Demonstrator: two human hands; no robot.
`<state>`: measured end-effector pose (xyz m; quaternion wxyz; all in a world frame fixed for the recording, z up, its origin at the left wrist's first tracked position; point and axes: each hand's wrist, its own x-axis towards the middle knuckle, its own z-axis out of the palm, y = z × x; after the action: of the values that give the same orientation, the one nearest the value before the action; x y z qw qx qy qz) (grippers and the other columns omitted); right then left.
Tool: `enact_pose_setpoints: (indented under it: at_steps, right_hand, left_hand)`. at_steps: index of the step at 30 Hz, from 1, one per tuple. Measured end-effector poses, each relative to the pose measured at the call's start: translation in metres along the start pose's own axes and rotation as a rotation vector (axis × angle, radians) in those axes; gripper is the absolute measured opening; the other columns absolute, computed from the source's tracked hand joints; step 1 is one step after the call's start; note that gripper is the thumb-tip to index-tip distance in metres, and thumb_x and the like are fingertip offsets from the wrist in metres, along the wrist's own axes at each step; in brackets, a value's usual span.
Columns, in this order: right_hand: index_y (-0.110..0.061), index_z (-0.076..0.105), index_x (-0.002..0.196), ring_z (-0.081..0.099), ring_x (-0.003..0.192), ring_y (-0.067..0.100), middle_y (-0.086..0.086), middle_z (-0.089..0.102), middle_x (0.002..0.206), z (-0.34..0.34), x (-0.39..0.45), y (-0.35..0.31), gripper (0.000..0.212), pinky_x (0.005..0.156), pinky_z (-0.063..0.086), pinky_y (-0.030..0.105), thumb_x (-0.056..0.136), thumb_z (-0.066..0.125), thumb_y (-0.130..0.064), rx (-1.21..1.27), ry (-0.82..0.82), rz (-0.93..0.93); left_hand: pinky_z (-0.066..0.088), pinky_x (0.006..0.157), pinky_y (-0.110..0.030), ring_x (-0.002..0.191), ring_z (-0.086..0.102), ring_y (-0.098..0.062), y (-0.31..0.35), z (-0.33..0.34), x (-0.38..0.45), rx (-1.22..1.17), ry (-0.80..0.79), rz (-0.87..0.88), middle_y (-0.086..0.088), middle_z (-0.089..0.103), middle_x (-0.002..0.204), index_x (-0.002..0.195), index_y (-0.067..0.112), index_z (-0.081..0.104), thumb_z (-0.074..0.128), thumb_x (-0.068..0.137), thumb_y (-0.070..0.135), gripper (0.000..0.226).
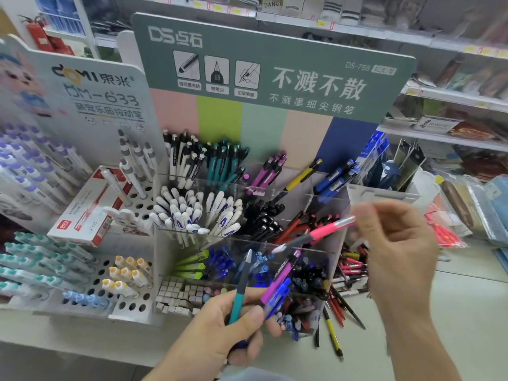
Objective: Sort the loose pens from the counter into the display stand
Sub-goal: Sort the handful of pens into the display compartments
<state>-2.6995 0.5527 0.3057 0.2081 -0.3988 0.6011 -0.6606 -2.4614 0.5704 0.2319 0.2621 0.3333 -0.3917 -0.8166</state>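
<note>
Your right hand pinched a pink pen above the display stand, beside its red pens. Your left hand gripped 3 pens. Best lowered tip-first into a matching compartment. More loose pens lay on the counter.

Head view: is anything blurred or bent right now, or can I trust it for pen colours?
Head view: the right hand and its pink pen are motion-smeared; the left hand with its teal pen is sharper. The wide lens bows the shelves at the edges. Lighting is even, so colours read clearly.
</note>
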Motion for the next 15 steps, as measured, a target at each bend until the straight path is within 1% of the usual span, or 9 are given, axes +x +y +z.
enact_pose_setpoints:
  at_steps: [2,4,6,7,9,10,11,13,15]
  right_hand:
    - [-0.023,0.066,0.089,0.066,0.067,0.010,-0.009,0.072,0.079,-0.013,0.013,0.007,0.017,0.065,0.053,0.020,0.084,0.082,-0.025,-0.041,0.187,-0.163]
    - [-0.029,0.064,0.088,0.067,0.071,0.009,-0.015,0.070,0.082,-0.022,0.021,0.018,0.022,0.069,0.054,0.026,0.083,0.085,-0.022,-0.109,0.224,-0.266]
    - [-0.024,0.068,0.090,0.067,0.072,0.016,-0.007,0.072,0.085,-0.027,0.025,0.029,0.020,0.069,0.055,0.034,0.082,0.086,-0.022,-0.232,0.194,-0.310]
    - [-0.021,0.070,0.090,0.067,0.071,0.015,-0.005,0.072,0.085,-0.026,0.024,0.035,0.020,0.069,0.055,0.034,0.081,0.087,-0.022,-0.288,0.169,-0.322]
    - [-0.020,0.071,0.090,0.064,0.070,0.004,-0.012,0.070,0.082,-0.019,0.020,0.045,0.020,0.069,0.052,0.020,0.078,0.087,-0.022,-0.365,0.099,-0.333]
    - [-0.020,0.072,0.090,0.062,0.069,0.000,-0.013,0.069,0.080,-0.015,0.017,0.051,0.019,0.069,0.048,0.014,0.077,0.087,-0.022,-0.389,0.063,-0.340]
    - [-0.019,0.073,0.090,0.060,0.068,0.000,-0.009,0.068,0.077,-0.011,0.015,0.057,0.019,0.068,0.046,0.011,0.077,0.086,-0.022,-0.402,0.037,-0.349]
    - [-0.013,0.077,0.092,0.058,0.069,0.004,-0.001,0.068,0.078,-0.007,0.012,0.068,0.019,0.070,0.045,0.012,0.077,0.086,-0.021,-0.424,0.020,-0.379]
    - [-0.010,0.079,0.093,0.059,0.072,0.016,0.002,0.066,0.082,-0.008,0.009,0.077,0.018,0.072,0.046,0.015,0.079,0.085,-0.021,-0.460,0.018,-0.410]
  left_hand:
    - [0.037,0.044,-0.022,0.052,0.053,-0.018,-0.001,0.001,0.002,-0.007,0.045,0.014,-0.026,0.069,0.099,0.118,0.016,0.071,0.079,0.077,0.034,0.045]
    - [0.035,0.042,-0.023,0.048,0.052,-0.018,-0.001,0.004,0.004,-0.049,0.087,0.010,-0.027,0.069,0.097,0.120,0.007,0.066,0.080,0.079,0.030,0.049]
    - [0.035,0.041,-0.023,0.048,0.052,-0.019,0.000,0.008,0.006,-0.070,0.114,0.000,-0.027,0.070,0.096,0.120,-0.002,0.061,0.076,0.085,0.025,0.047]
    - [0.034,0.040,-0.022,0.048,0.051,-0.019,0.001,0.009,0.007,-0.064,0.122,-0.004,-0.027,0.070,0.095,0.118,-0.004,0.059,0.072,0.087,0.022,0.042]
    - [0.033,0.039,-0.022,0.045,0.047,-0.019,0.002,0.013,0.008,-0.050,0.125,-0.017,-0.029,0.070,0.093,0.110,-0.006,0.059,0.065,0.085,0.019,0.037]
    - [0.033,0.039,-0.022,0.044,0.044,-0.020,0.003,0.015,0.009,-0.051,0.129,-0.023,-0.032,0.069,0.093,0.107,-0.006,0.058,0.065,0.084,0.019,0.035]
    - [0.032,0.038,-0.022,0.043,0.041,-0.020,0.004,0.016,0.010,-0.064,0.139,-0.031,-0.033,0.068,0.094,0.105,-0.007,0.057,0.064,0.085,0.018,0.033]
    - [0.027,0.037,-0.022,0.041,0.039,-0.020,0.004,0.019,0.010,-0.113,0.162,-0.046,-0.034,0.068,0.093,0.100,-0.006,0.055,0.061,0.088,0.017,0.027]
    - [0.017,0.039,-0.026,0.037,0.043,-0.020,0.004,0.020,0.011,-0.147,0.180,-0.053,-0.030,0.067,0.089,0.097,-0.003,0.054,0.057,0.092,0.020,0.024]
